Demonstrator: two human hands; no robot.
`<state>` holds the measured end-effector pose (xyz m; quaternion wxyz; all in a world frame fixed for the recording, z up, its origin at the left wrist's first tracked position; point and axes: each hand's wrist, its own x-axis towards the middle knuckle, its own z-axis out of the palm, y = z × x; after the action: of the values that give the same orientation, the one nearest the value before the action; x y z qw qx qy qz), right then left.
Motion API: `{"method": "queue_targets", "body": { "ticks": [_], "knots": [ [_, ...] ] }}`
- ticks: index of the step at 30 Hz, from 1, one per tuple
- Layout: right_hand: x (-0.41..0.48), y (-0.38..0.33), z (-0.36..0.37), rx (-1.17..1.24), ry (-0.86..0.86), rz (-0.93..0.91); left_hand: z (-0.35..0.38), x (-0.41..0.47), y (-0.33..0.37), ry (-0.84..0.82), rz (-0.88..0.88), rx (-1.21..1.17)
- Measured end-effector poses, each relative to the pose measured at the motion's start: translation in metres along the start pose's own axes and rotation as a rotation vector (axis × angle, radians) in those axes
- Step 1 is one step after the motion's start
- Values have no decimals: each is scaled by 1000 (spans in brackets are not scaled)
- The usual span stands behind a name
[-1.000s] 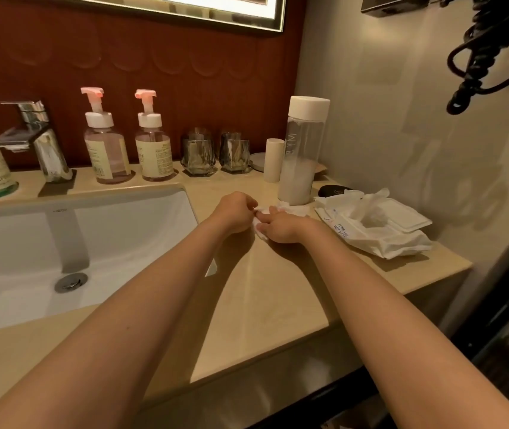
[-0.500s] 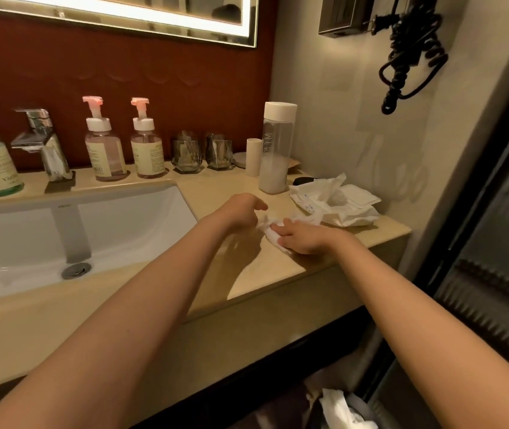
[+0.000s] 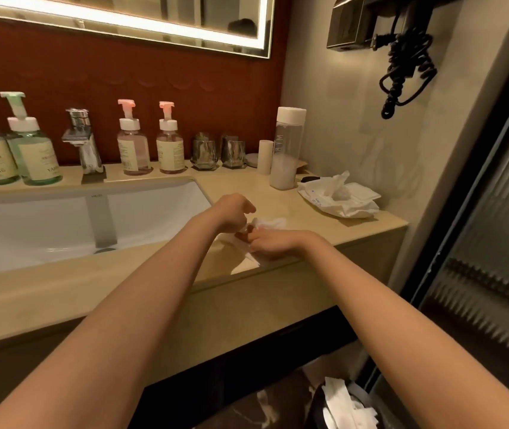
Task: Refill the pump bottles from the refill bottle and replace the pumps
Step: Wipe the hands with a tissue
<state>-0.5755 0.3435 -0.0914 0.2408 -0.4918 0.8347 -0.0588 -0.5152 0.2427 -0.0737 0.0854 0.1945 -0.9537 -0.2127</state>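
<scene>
Shows the left hand (image 3: 234,212) and right hand (image 3: 273,246) meeting low over the worktop (image 3: 247,188), near its front edge, at 3 o'clock of the sink (image 3: 45,224). Grips one crumpled white wipe (image 3: 268,223) with both hands, fingers curled narrowly round it, probably for wiping drips off the worktop or the fingers. Places the refill bottle (image 3: 288,144) at 1 o'clock of the hands, upright, capped, partly full and well apart from them. Places two pink-topped pump bottles (image 3: 132,147) at 11 o'clock and two green-topped pump bottles (image 3: 35,156) at 10 o'clock, on either side of the faucet (image 3: 83,140). Shows all four with pumps seated, lined along the back wall so that the front is free for work. Leaves the open wipes pack (image 3: 339,196) at 2 o'clock, within easy reach. Suggests refilling done and tidying in hand, with the bin (image 3: 346,404) of used tissue waiting at 5 o'clock, below the worktop.
</scene>
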Motion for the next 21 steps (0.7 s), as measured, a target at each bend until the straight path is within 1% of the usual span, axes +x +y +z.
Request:
{"method": "queue_targets", "body": {
  "ticks": [2,5,6,9,13,16,21],
  "knots": [
    [3,-4,-2,49,48,-11,0,-3,-2,-4,-31,-21],
    [4,-9,-2,251,110,-2,5,-9,-5,-25,-37,-23],
    [3,-10,-1,278,117,11,7,-12,-7,-27,-32,-19],
    [-3,-8,1,280,115,12,13,-22,-10,-20,-11,-46],
    [-22,2,-3,441,59,-18,11,-41,-10,-54,19,-18],
    [-24,3,4,313,61,-86,9,-52,-11,-72,38,40],
    [-35,-15,13,254,-28,-169,2,-76,-19,-46,69,148]
  ]
}}
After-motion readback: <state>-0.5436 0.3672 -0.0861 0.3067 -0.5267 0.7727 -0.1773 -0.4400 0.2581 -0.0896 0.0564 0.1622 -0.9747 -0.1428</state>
